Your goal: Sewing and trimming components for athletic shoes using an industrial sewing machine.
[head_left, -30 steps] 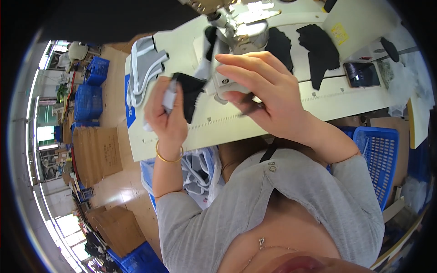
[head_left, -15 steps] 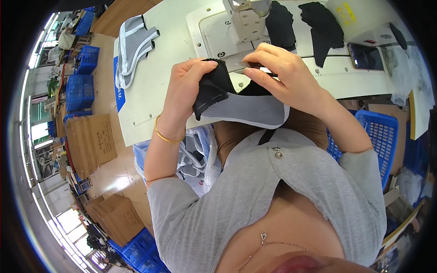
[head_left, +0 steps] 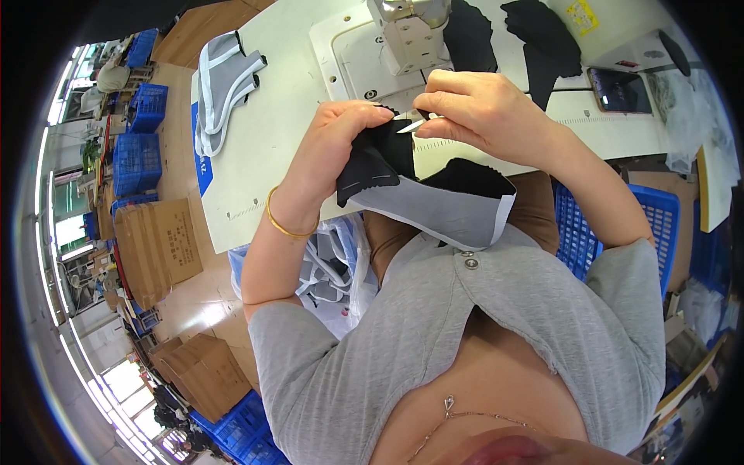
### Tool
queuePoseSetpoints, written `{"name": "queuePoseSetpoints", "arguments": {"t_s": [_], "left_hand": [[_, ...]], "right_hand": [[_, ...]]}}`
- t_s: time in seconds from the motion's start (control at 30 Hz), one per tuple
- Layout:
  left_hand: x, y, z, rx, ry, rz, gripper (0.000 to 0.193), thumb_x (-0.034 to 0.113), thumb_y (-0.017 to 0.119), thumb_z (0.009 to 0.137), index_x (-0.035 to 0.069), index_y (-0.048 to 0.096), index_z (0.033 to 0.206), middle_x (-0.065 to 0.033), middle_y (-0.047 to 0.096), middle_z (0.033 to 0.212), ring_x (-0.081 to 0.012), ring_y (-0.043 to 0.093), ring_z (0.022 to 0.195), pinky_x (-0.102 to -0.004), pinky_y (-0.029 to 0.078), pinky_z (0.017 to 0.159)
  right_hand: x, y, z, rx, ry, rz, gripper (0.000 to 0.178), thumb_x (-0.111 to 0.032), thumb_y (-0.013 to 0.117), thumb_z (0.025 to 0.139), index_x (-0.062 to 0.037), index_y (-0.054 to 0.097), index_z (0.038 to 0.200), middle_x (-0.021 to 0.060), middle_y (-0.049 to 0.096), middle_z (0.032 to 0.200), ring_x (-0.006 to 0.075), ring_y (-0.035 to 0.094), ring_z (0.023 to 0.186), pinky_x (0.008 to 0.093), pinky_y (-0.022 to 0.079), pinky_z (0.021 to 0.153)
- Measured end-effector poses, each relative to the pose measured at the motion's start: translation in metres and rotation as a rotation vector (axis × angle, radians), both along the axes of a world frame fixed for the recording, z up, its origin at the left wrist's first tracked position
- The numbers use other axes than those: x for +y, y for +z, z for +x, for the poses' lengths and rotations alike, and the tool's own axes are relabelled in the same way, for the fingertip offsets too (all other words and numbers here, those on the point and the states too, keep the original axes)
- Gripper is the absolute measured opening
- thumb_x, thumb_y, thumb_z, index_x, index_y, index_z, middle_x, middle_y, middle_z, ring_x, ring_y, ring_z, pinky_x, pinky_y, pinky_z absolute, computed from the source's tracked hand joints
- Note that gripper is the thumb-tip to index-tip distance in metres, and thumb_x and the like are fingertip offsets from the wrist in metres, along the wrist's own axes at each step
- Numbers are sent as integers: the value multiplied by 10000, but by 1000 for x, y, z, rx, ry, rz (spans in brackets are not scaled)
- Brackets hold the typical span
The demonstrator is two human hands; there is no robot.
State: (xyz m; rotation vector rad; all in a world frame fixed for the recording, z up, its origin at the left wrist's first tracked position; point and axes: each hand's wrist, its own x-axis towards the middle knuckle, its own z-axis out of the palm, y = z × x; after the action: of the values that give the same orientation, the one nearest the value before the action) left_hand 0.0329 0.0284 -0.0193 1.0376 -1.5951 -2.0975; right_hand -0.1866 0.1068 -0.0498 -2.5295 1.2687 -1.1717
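My left hand (head_left: 335, 143) is closed on the black end of a grey and black fabric piece (head_left: 446, 208), thumb on top. White stitches run along the folded black part, and the grey part hangs toward my lap with a pale strip at its right edge. My right hand (head_left: 488, 116) pinches a small pointed tool (head_left: 410, 127) with a light tip. That tip lies over the black fabric, close to my left thumb. Most of the tool is hidden in my fingers, so its exact kind does not show. Just beyond both hands stands a sewing machine (head_left: 407, 39).
On the white table (head_left: 267, 167) lie grey cut pieces (head_left: 221, 93) at left, black fabric pieces (head_left: 546, 43) and a phone (head_left: 618, 90) at right. A blue basket (head_left: 655, 225) stands right of me. A plastic-lined container of pieces (head_left: 329, 267) is below the table edge; cartons (head_left: 159, 248) stand left.
The tool's light tip now shows clearly over the black fabric. My left hand has shifted slightly right, and the grey part has swung lower, opening out to show more black fabric.
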Motion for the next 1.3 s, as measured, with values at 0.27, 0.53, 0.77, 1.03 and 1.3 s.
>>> {"name": "queuePoseSetpoints", "arguments": {"t_s": [0.27, 0.53, 0.77, 1.03, 1.3], "left_hand": [[7, -1, -6, 26, 214, -289, 280, 191, 569, 973, -45, 696, 893, 8, 650, 767, -27, 541, 673, -190, 438, 602], [16, 2, -13, 72, 266, -306, 224, 174, 633, 945, -38, 705, 939, -20, 672, 776, -49, 584, 681, -205, 482, 607], [12, -11, -8, 85, 256, -170, 152, 130, 673, 894, -18, 700, 914, -67, 699, 792, -103, 648, 649, -234, 532, 584], [14, -13, -15, 107, 253, -168, 130, 104, 664, 883, -24, 685, 879, -59, 690, 781, -111, 648, 655, -244, 533, 595], [9, -18, -16, 196, 404, -139, 92, 53, 657, 869, -26, 690, 903, -85, 704, 823, -126, 661, 684, -250, 539, 612]], "right_hand": [[17, -10, 5, -409, -145, 75, 225, -198, 738, 849, -4, 655, 929, 85, 582, 776, 225, 589, 655, 317, 468, 573], [17, -20, 6, -589, -19, 577, 146, -123, 697, 873, 6, 634, 849, 39, 574, 761, 97, 536, 720, 257, 429, 666], [16, -22, 9, -612, -100, 541, 153, -135, 685, 889, 8, 636, 860, 22, 570, 761, 107, 531, 701, 258, 414, 651], [6, -21, 16, -380, -94, 399, 175, -136, 702, 864, 3, 636, 949, 72, 572, 774, 174, 542, 705, 296, 436, 659], [11, -14, -3, -401, -165, 183, 202, -144, 655, 899, 8, 651, 1033, 80, 600, 838, 155, 583, 750, 272, 453, 674]]}}
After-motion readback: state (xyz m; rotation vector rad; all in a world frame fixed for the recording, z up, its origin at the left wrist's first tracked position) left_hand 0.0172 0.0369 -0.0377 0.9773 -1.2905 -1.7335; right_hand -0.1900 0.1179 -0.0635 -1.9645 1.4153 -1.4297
